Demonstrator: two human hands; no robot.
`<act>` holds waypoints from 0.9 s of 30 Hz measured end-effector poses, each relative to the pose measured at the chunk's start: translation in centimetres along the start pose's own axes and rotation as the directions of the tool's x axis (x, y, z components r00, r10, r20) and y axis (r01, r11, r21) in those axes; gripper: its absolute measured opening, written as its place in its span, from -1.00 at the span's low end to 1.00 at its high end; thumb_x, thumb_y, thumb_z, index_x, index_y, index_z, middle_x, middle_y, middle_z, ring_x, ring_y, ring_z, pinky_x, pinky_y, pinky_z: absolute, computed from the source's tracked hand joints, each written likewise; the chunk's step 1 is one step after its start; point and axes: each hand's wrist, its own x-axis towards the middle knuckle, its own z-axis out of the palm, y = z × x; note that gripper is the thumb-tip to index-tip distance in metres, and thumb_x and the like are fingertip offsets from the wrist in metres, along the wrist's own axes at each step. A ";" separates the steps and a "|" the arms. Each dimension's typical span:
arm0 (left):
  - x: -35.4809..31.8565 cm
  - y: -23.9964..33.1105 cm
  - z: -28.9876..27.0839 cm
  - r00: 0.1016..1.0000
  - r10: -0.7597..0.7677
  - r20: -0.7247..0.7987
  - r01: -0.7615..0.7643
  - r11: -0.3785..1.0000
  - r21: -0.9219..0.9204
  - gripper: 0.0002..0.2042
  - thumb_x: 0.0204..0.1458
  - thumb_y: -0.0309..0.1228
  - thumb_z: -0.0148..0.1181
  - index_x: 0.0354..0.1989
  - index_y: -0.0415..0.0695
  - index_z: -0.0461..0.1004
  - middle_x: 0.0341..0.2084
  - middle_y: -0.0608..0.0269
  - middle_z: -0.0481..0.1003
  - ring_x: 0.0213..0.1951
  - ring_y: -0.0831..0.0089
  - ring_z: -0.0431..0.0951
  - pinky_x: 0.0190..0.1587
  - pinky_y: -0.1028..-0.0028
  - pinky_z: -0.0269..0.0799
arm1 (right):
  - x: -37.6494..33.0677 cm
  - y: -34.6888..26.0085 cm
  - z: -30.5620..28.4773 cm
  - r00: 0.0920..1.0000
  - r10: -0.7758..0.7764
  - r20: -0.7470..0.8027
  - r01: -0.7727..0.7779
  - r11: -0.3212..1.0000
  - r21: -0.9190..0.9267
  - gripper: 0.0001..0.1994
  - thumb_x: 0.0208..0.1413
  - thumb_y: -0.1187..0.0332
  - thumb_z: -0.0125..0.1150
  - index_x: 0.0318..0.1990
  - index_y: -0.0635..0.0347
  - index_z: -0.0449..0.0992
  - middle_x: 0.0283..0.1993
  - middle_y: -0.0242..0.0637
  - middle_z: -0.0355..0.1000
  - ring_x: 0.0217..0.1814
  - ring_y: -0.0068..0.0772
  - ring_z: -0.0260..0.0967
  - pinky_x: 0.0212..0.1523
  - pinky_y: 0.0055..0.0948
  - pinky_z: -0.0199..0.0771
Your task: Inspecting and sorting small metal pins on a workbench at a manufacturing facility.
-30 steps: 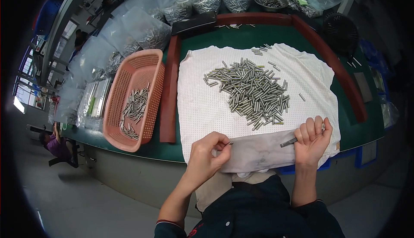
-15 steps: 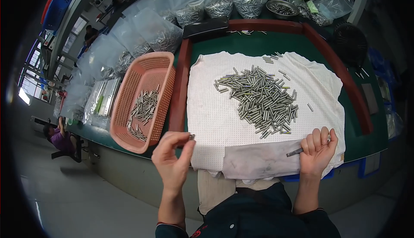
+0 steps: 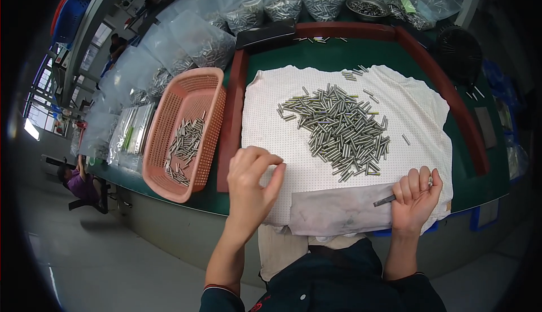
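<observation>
On a white dotted cloth (image 3: 262,120) lies a heap of short metal pins (image 3: 344,134). My left hand (image 3: 251,185) hovers over the cloth's left edge, its thumb and forefinger tips pinched close together; I cannot make out anything between them. My right hand (image 3: 415,202) rests palm up at the cloth's near right, fingers curled round a slim dark metal tool (image 3: 385,201) whose flat end sticks out to the left. A small shiny bit shows near the right thumb tip. Between the hands is a greyish, stained cloth (image 3: 339,210) along the front edge.
A pink plastic basket (image 3: 151,159) with some pins stands at left, beside a red-brown wooden rail (image 3: 230,159). Clear bags (image 3: 206,44) of metal parts line the back and left. A metal bowl (image 3: 367,8) and a black fan-like object (image 3: 458,49) are behind. Another person (image 3: 82,185) sits far left.
My left hand has moved right, from beside the basket to over the cloth. The small metal piece seen at its fingertips no longer shows. My right hand has stayed put.
</observation>
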 end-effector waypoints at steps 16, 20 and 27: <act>1.9 -0.9 6.1 0.967 0.098 0.237 -0.135 0.980 0.143 -0.92 -0.31 -0.55 0.12 -0.60 -0.22 0.37 -0.64 0.18 0.33 -0.48 0.25 0.34 -0.35 0.37 0.20 | -0.1 0.0 -0.1 1.000 0.022 -0.001 -0.022 1.000 0.007 -0.61 0.17 0.17 -0.37 -0.70 0.04 0.02 -0.80 -0.48 -0.14 -0.80 -0.63 -0.32 -0.76 -0.58 -0.24; 1.3 -1.4 4.2 0.936 0.097 0.338 -0.150 0.979 0.136 -0.93 -0.32 -0.57 0.12 -0.61 -0.24 0.36 -0.65 0.18 0.32 -0.49 0.25 0.34 -0.36 0.36 0.22 | -0.1 0.0 0.1 0.999 0.020 -0.028 -0.020 1.000 0.021 -0.61 0.17 0.18 -0.37 -0.70 0.04 0.01 -0.80 -0.48 -0.14 -0.80 -0.63 -0.32 -0.76 -0.58 -0.24; 0.3 -1.2 2.7 0.952 0.070 0.299 -0.113 0.985 0.127 -0.92 -0.29 -0.56 0.16 -0.54 -0.21 0.44 -0.61 0.22 0.35 -0.48 0.29 0.36 -0.36 0.40 0.23 | -0.1 -0.1 0.0 1.000 0.021 0.007 -0.022 1.000 0.015 -0.61 0.18 0.17 -0.38 -0.70 0.04 0.03 -0.80 -0.48 -0.13 -0.80 -0.64 -0.31 -0.75 -0.59 -0.22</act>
